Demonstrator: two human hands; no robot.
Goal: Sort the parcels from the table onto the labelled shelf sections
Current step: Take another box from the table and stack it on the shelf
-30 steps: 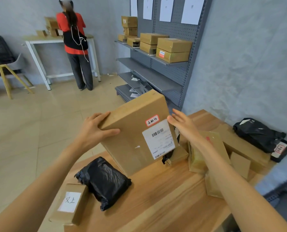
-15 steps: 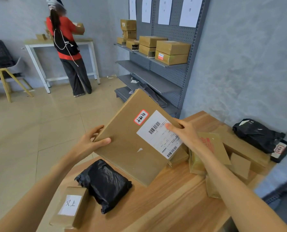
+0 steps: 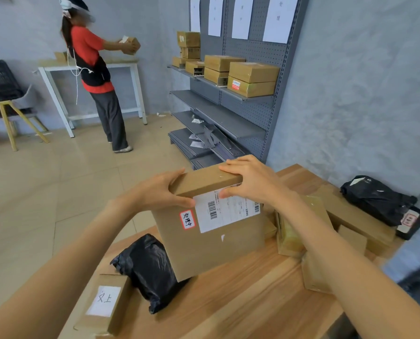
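Head view shows both hands holding a flat cardboard parcel [image 3: 211, 231] above the wooden table [image 3: 240, 302], at about twelve o'clock from the person. The left hand [image 3: 160, 192] curls round the upper left corner, thumb on the front face; the right hand [image 3: 250, 182] lies over the top edge, fingers curled round it, thumb on the white shipping label [image 3: 226, 209]. A red-bordered sticker [image 3: 187, 219] faces up, readable. The grey shelf unit [image 3: 228, 99], with paper labels above, stands off at one o'clock, well apart. Both grips sit on the top edge only, so I judge the hanging lower end could swing and knock the black bag [image 3: 147, 267] just under it, or the parcel could slip during the carry. Misreading the sticker would send it to the wrong section.
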